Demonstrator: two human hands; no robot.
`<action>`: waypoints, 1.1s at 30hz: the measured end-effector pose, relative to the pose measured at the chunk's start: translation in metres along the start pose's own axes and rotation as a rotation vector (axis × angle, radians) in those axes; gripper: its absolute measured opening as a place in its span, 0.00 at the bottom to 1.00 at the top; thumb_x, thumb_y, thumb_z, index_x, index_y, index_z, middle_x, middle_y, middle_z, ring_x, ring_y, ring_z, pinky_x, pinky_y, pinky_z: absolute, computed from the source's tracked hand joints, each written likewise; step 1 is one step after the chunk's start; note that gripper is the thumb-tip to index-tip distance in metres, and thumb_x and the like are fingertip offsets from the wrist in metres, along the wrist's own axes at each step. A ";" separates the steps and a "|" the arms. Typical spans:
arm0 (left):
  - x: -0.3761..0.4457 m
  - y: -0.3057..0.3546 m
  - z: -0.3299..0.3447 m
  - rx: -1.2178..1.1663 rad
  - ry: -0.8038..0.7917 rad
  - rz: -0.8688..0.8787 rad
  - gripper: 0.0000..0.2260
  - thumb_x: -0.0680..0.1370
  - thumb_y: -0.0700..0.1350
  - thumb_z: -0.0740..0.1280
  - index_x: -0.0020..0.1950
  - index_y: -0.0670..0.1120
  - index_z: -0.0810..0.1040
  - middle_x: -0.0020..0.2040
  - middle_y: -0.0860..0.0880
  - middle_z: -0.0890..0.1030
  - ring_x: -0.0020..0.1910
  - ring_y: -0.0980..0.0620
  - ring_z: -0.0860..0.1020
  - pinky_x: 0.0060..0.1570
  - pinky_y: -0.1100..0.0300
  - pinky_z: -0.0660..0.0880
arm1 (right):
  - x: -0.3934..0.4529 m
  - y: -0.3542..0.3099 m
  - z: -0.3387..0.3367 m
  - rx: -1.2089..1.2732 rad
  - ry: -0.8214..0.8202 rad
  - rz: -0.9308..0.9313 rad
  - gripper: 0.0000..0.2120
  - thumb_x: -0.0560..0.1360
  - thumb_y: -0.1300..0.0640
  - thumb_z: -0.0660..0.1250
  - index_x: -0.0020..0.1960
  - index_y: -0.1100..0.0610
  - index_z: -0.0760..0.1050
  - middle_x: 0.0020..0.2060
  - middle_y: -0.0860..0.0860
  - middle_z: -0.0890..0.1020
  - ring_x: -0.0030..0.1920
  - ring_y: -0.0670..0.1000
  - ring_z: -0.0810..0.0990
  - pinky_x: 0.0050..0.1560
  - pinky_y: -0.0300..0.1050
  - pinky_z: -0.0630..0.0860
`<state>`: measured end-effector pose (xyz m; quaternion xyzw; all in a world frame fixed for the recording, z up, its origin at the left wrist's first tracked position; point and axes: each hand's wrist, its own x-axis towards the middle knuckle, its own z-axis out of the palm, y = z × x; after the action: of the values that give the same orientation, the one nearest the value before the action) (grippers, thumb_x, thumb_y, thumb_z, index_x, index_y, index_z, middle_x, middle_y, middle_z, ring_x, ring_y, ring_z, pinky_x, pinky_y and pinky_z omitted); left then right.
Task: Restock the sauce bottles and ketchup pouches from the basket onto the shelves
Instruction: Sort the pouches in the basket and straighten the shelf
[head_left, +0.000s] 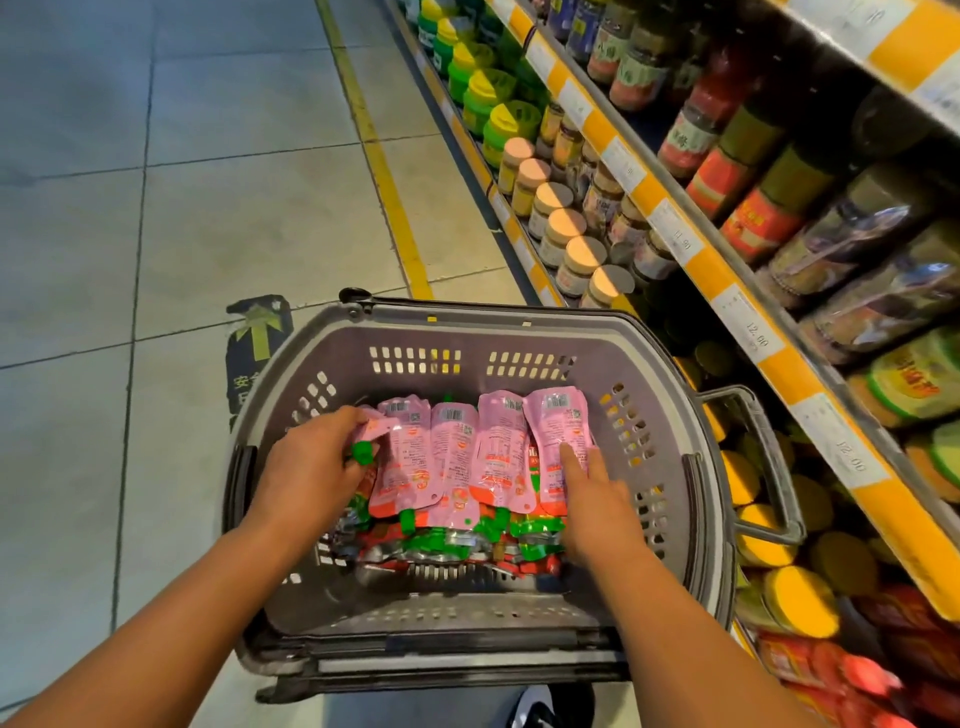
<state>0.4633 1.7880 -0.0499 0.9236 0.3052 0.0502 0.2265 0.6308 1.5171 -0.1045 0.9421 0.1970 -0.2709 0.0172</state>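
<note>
Down in the grey basket (670, 415), the left hand (306, 473) pinches a green-capped pink ketchup pouch (371, 434). Just beside it, the right hand (597, 499) lies released, straight fingers (571, 460) pressing the end pouch (558, 441).

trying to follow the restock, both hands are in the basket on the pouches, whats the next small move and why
Probably lift the leftmost pouch out: the left hand already pinches it near its green cap, while the right hand only rests straight fingers on the rightmost pouch in the basket.

Lower pouches (457, 545) lie buried; labels perhaps unreadable.
</note>
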 end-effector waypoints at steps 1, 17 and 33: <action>0.001 0.001 0.001 -0.015 -0.018 -0.003 0.19 0.74 0.42 0.76 0.62 0.55 0.80 0.52 0.51 0.85 0.51 0.44 0.83 0.46 0.49 0.78 | 0.000 -0.001 0.000 -0.011 0.006 0.002 0.46 0.77 0.62 0.67 0.84 0.43 0.42 0.83 0.52 0.48 0.73 0.63 0.65 0.69 0.60 0.72; 0.003 0.001 0.011 -0.074 -0.005 0.002 0.21 0.73 0.42 0.77 0.65 0.51 0.80 0.58 0.51 0.84 0.56 0.47 0.82 0.52 0.51 0.77 | -0.016 -0.021 -0.006 -0.176 0.180 0.037 0.53 0.68 0.45 0.79 0.81 0.49 0.49 0.74 0.52 0.68 0.65 0.63 0.71 0.55 0.60 0.75; -0.002 0.007 -0.008 -0.441 0.085 -0.131 0.08 0.77 0.47 0.74 0.56 0.56 0.85 0.47 0.61 0.84 0.48 0.63 0.81 0.49 0.53 0.82 | -0.052 -0.006 -0.048 0.087 0.443 0.103 0.10 0.80 0.58 0.62 0.60 0.56 0.76 0.49 0.56 0.83 0.56 0.60 0.78 0.45 0.53 0.74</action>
<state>0.4636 1.7848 -0.0394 0.8269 0.3553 0.1395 0.4128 0.6129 1.5102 -0.0363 0.9872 0.1355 -0.0645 -0.0535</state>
